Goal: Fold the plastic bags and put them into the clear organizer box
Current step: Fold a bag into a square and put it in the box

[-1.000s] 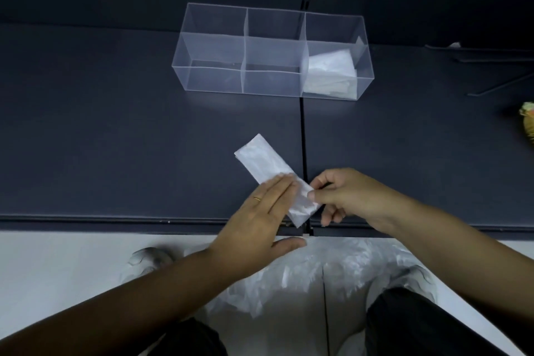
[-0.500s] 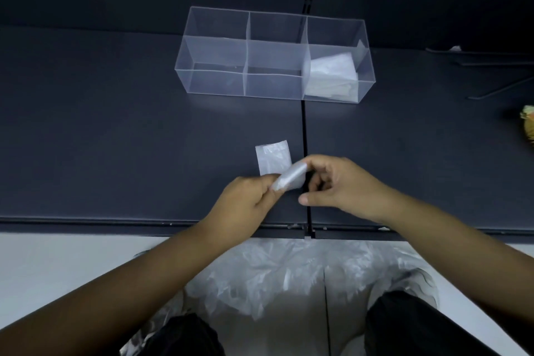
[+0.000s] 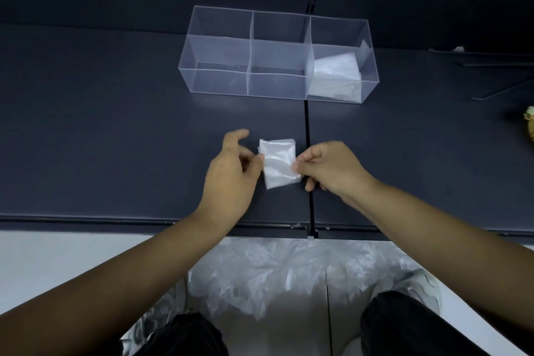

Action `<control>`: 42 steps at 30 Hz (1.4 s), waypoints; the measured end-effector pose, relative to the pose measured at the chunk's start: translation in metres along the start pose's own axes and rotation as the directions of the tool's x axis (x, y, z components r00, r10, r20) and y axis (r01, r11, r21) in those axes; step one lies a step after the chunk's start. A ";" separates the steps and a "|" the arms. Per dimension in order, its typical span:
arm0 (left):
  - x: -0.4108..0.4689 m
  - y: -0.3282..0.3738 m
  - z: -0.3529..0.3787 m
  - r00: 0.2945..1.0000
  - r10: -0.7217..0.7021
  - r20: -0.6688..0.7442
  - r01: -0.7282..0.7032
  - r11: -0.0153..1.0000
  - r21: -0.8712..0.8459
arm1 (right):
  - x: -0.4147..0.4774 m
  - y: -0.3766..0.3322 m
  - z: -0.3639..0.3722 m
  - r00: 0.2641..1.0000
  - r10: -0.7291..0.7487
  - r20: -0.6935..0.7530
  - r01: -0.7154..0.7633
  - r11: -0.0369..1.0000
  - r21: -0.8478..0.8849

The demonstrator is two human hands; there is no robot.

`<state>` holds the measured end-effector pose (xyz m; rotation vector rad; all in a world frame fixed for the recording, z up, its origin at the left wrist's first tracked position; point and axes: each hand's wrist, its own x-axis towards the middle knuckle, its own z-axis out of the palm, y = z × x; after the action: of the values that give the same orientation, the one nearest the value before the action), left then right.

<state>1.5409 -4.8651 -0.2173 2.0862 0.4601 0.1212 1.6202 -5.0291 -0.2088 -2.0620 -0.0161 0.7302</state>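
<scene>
Last fold done, I judge: both hands' fingers (image 3: 299, 165) pinch the folded bag (image 3: 278, 166) (edges only); next, the organizer box (image 3: 277, 78) beyond them.

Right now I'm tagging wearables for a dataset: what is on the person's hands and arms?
Both forearms are bare, with no sleeves in view. The left hand and right hand wear no gloves, and neither wrist shows a watch or band.

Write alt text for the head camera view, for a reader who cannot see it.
Two bare hands, left hand and right hand, pinch opposite edges of a small folded plastic bag on a dark table. Beyond it stands a clear organizer box, with folded bags in its right compartment. Loose plastic bags lie below the table edge.
</scene>
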 end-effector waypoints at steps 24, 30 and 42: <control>0.003 -0.035 0.009 0.939 0.140 0.315 -0.335 0.582 0.741 | -0.022 0.028 0.028 0.862 -0.413 -0.295 0.195 0.805 -0.560; -0.010 -0.027 0.020 0.973 0.071 0.219 -0.217 0.592 0.776 | -0.023 0.016 0.038 0.903 -0.354 -0.245 0.200 0.849 -0.490; -0.003 0.002 -0.014 0.928 -0.052 0.370 0.004 0.992 0.129 | -0.029 -0.016 0.000 0.956 -0.294 0.008 0.293 0.956 0.021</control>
<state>1.5351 -4.8558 -0.2072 2.1606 0.2690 -0.3264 1.6003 -5.0278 -0.1819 -1.9800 -0.3144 0.5543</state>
